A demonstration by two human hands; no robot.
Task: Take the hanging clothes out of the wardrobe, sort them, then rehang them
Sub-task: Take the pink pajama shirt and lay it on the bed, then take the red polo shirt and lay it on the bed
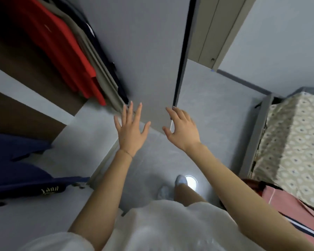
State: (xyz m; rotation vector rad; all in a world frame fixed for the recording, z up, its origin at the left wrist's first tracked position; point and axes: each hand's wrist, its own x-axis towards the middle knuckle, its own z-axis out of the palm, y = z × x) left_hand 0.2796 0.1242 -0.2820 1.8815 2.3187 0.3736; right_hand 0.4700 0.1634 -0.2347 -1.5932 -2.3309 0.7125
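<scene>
Clothes hang in the open wardrobe at the upper left: a red garment point(62, 51), beige ones point(98, 60) and a dark navy one point(105, 51) beside them. My left hand point(130, 131) is raised with fingers spread, its fingertips close to the lower hems of the beige clothes and against the grey wardrobe door point(143, 51). My right hand point(183, 129) has its fingers loosely bent at the lower corner edge of that door, holding nothing that I can see.
Dark navy clothes point(22, 169) lie on the wardrobe's lower shelf at the left. A bed with a patterned cover point(294, 142) and pink fabric point(288, 205) stand at the right. Grey floor point(216, 115) stretches between, with my feet below.
</scene>
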